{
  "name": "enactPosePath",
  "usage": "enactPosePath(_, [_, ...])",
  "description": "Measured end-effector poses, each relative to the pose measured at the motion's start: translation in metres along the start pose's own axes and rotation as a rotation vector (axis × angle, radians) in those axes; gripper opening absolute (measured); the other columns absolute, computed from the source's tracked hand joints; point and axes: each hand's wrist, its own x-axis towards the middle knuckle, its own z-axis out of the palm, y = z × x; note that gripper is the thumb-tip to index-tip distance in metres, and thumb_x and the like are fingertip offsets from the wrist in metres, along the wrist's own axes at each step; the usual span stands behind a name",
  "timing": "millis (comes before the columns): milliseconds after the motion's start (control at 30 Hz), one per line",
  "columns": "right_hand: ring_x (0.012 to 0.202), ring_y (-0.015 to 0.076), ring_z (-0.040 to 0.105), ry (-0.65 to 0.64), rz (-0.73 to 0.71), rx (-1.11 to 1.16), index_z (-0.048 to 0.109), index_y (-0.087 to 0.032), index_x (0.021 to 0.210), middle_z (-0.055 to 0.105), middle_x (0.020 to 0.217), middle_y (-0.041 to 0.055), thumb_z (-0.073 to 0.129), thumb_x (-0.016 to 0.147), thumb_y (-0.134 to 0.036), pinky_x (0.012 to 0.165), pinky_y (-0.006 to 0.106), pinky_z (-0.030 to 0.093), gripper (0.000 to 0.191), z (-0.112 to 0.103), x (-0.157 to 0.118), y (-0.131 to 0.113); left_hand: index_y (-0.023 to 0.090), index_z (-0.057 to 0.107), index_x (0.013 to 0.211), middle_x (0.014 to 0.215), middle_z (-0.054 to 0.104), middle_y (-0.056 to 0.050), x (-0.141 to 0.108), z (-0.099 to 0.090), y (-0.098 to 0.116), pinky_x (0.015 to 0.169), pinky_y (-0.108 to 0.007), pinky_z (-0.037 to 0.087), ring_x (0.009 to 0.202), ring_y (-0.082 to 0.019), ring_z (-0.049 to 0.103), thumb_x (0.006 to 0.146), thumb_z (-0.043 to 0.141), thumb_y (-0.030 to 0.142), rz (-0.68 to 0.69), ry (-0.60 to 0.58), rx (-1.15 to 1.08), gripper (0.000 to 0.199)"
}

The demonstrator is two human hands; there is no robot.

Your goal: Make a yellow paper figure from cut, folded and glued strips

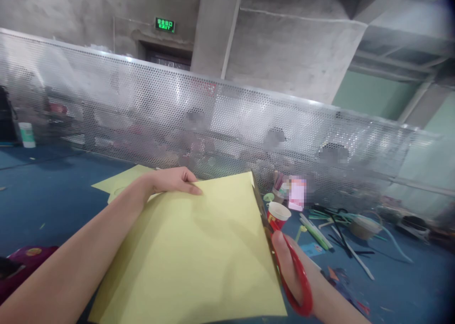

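Note:
A large sheet of yellow paper [199,253] fills the middle of the view, its near edge tilted towards me. My left hand [177,180] grips its far left edge, thumb on top and the other fingers curled out of sight behind. In my right hand [289,262] is a pair of scissors with red handles [304,291], held at the sheet's right edge. Their dark blades run up along that edge, partly hidden by the paper. Another yellow sheet [122,179] lies flat on the blue table beyond my left forearm.
A red and white paper cup [278,213] stands just past the scissors. Behind it are a lit phone [297,192] and a cup of sticks [279,189]. Coloured strips [341,224] and a small basket [365,226] lie right. A perforated metal screen [159,110] borders the table's far side.

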Motion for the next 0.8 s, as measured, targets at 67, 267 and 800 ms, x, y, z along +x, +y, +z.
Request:
enactPosePath(67, [0.064,0.0175,0.058,-0.057,0.035,0.003,0.056,-0.023,0.074,0.063,0.068,0.0021,0.026,0.091,-0.048,0.060,0.025,0.046,0.043,0.0000,0.0009,0.0007,0.018,0.065,0.058,0.054,0.062,0.002,-0.0004,0.0004,0.0007,0.044,-0.021,0.037,0.044,-0.011,0.051,0.063,0.070,0.045,-0.002,0.002,0.007,0.028])
enactPosePath(267, [0.056,0.0172,0.051,-0.063,0.038,-0.074,0.046,-0.023,0.067,0.055,0.058,0.0003,0.023,0.090,-0.053,0.053,0.027,0.041,0.045,-0.0002,0.0013,0.0040,0.017,0.064,0.057,0.052,0.059,0.002,-0.0009,0.0003,0.0011,0.044,-0.021,0.037,0.045,-0.011,0.050,0.063,0.070,0.044,0.000,0.008,0.014,0.029])
enactPosePath(800, [0.054,0.0178,0.051,-0.039,0.029,-0.132,0.045,-0.023,0.065,0.052,0.056,0.0009,0.020,0.089,-0.057,0.050,0.027,0.039,0.048,0.0001,0.0035,0.0002,0.018,0.065,0.057,0.054,0.062,0.001,-0.0008,-0.0004,-0.0016,0.042,-0.020,0.037,0.042,-0.010,0.050,0.064,0.070,0.044,0.025,-0.024,0.013,0.028])
